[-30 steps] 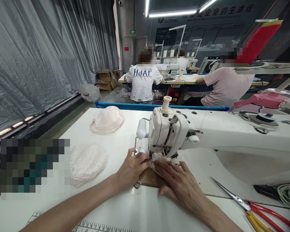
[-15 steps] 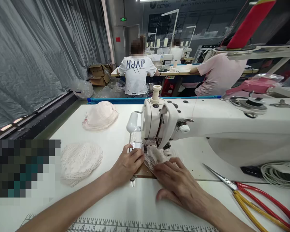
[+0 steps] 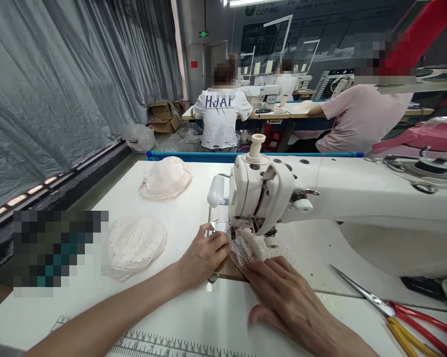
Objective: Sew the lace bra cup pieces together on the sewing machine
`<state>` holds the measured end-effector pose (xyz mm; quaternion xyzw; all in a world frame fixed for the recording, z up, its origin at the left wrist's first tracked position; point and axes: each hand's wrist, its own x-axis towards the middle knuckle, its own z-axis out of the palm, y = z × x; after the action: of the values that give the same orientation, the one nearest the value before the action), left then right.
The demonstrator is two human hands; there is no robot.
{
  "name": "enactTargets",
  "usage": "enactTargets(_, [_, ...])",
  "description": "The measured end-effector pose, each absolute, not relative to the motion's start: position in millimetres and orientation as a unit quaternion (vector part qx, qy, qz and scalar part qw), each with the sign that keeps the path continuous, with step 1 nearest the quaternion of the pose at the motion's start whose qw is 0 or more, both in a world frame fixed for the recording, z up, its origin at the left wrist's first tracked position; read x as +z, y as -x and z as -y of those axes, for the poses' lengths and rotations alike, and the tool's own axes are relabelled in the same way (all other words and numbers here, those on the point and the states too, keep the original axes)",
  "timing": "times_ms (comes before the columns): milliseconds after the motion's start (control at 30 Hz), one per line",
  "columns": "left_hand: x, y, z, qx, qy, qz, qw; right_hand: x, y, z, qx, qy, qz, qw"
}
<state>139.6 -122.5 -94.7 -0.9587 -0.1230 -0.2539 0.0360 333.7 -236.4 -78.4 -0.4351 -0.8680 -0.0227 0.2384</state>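
A piece of white lace fabric (image 3: 262, 248) lies bunched under the presser foot of the white sewing machine (image 3: 286, 188). Just left of the needle, my left hand (image 3: 204, 255) has its bent fingers pressed together at the lace's edge; its fingertips are partly hidden. My right hand (image 3: 288, 297) rests flat along the near edge of the lace, fingers stretched out and thumb apart. To the left lie a stack of lace pieces (image 3: 137, 246) and a pale pink cup-shaped fabric piece (image 3: 166, 178) with loose threads.
Scissors (image 3: 375, 300) with red and yellow handles lie to the right. A printed ruler strip (image 3: 159, 344) runs along the front. Behind the table, a person in a white shirt (image 3: 223, 116) and another in a pink shirt (image 3: 368, 119) sit at a farther bench.
The view has turned slightly left, so everything sits farther right. Both hands stay at the lace near the needle; the right hand's fingers look straighter.
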Motion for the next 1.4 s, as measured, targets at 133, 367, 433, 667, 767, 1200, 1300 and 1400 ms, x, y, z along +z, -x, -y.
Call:
enactTargets(133, [-95, -140, 122, -0.26, 0.958, 0.119, 0.035, -77, -332, 234, -0.03, 0.423, 0.872, 0.247])
enactTargets(367, [-97, -141, 121, -0.262, 0.956, 0.126, 0.031, -78, -332, 233, -0.05, 0.428, 0.87, 0.237])
enactTargets(433, [-98, -140, 121, -0.255, 0.957, 0.134, 0.031, -80, -333, 232, -0.058, 0.435, 0.867, 0.236])
enactTargets(667, [-100, -140, 120, -0.245, 0.953, 0.179, 0.029, -87, -336, 228, -0.094, 0.461, 0.847, 0.247])
enactTargets(767, [-99, -140, 121, -0.239, 0.948, 0.206, 0.033, -87, -339, 226, -0.11, 0.47, 0.841, 0.245])
enactTargets(1200, [-95, -137, 126, -0.271, 0.933, 0.236, -0.032, -91, -337, 215, -0.119, 0.554, 0.792, 0.226])
enactTargets(1300, [-82, -131, 143, -0.265, 0.923, 0.258, -0.1, -80, -337, 222, 0.004, 0.542, 0.802, 0.252])
enactTargets(1400, [-65, -120, 167, -0.188, 0.918, 0.25, -0.243, -58, -339, 239, 0.287, 0.496, 0.768, 0.285])
